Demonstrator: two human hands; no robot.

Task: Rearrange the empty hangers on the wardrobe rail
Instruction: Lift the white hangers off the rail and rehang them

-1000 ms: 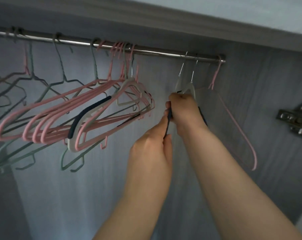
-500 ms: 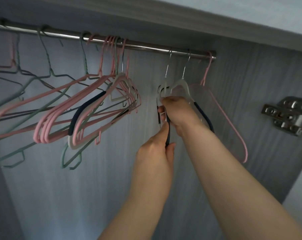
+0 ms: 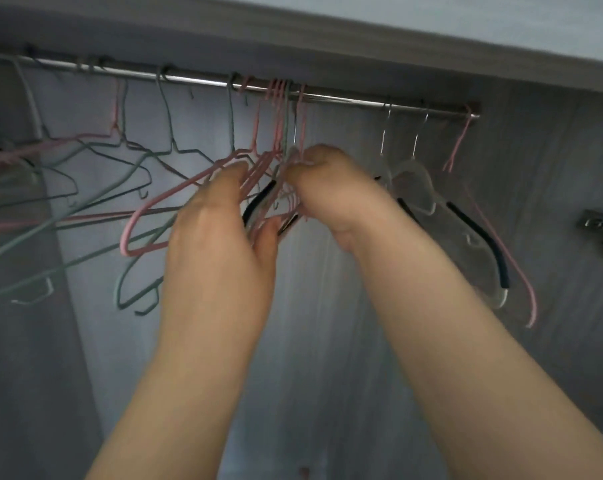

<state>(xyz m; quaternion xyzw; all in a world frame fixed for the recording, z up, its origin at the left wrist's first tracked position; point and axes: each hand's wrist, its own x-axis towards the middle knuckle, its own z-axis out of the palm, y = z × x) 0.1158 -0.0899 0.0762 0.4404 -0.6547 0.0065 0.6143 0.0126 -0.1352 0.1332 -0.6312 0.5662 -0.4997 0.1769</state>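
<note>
Pink hangers, hooked on the rail just above the fingers, are gripped by the curled left hand and pinched by the right hand, with clear hangers hung right of the fingers.

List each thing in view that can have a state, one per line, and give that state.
rail, horizontal, carrying the hangers
pink hanger bunch, hooked on the rail, held by both hands
green hangers, hanging left of the bunch
clear hangers, two, hanging right, untouched
single pink hanger, hanging at the rail's right end
left hand, gripping the bunch
right hand, pinching the bunch near its necks
</note>
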